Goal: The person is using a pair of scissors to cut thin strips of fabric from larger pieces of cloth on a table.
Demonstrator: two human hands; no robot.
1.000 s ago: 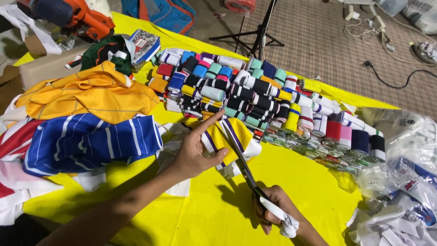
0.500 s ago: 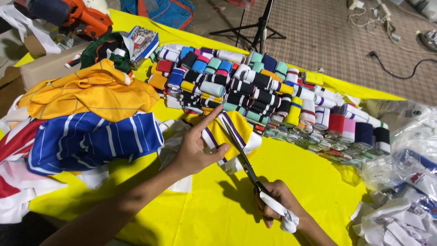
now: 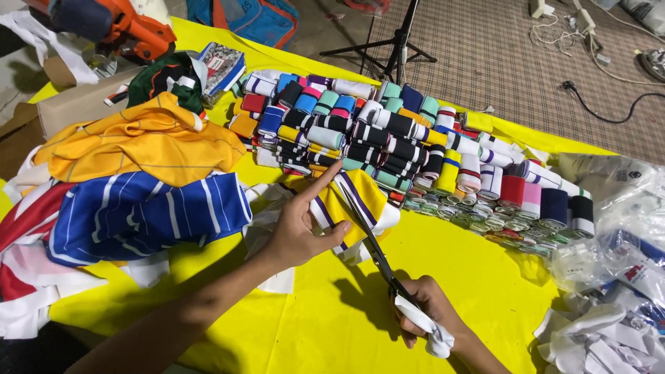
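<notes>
My left hand (image 3: 299, 225) pinches a yellow knitted strip with purple and white stripes (image 3: 353, 202) and holds it flat on the yellow table cover (image 3: 325, 325). My right hand (image 3: 429, 312) grips a pair of scissors (image 3: 374, 249) whose handles are wrapped in white cloth. The blades point up and away across the striped strip, close to my left index finger. Just beyond the strip lies a dense bank of rolled striped ribbing (image 3: 388, 138) in many colours.
Folded cloth lies at the left: a yellow-orange piece (image 3: 138, 142) and a blue white-striped piece (image 3: 145, 215). Clear plastic bags (image 3: 616, 228) and white scraps (image 3: 596, 343) fill the right side. A tripod stand (image 3: 402, 41) and cables are on the floor behind.
The scissors and my right hand have shifted slightly forward along the striped strip. My left hand keeps its hold on the strip.
</notes>
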